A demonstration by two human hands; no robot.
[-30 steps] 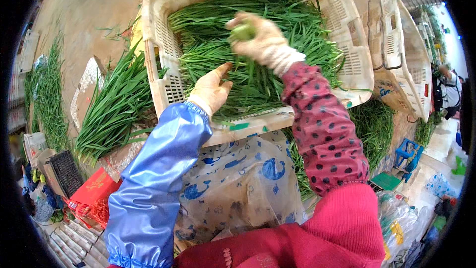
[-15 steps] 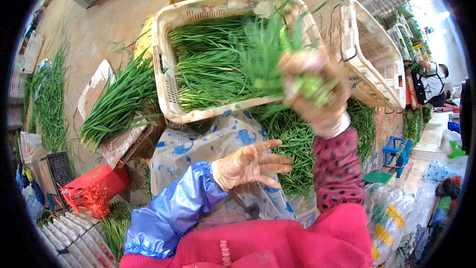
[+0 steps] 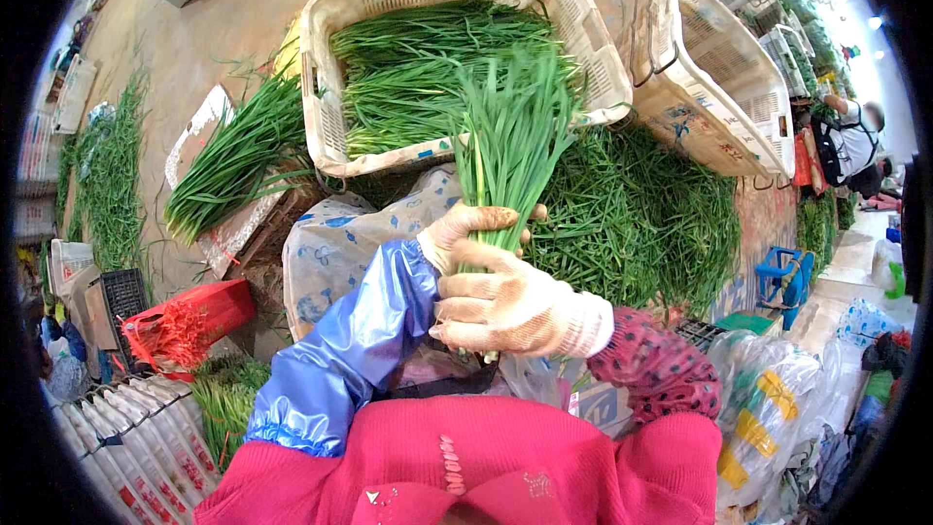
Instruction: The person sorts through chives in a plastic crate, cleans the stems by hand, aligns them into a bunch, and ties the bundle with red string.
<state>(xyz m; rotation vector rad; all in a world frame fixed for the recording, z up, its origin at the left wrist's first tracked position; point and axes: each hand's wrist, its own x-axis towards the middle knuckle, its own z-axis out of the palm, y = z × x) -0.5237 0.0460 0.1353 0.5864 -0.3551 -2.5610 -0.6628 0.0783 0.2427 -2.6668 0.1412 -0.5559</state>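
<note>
A bunch of green Chinese chives stands upright in front of my chest, its leaves fanning up over the near rim of a white plastic crate. My gloved left hand is wrapped round the stems from the left, thumb across the front. Just below, my gloved right hand closes round the lower stems; pale stem ends poke out beneath it. Inside the crate lie more chives in layered rows. A patterned plastic sheet covers my lap.
Loose green leaves heap up right of my hands. Another chive bundle rests on a board at left, near a red box with red ties. A second white crate stands tilted at right; farther off is a person.
My right hand has come down from the crate toward my chest with the chives, which are now upright. My left hand, open before, has closed round the stems.
</note>
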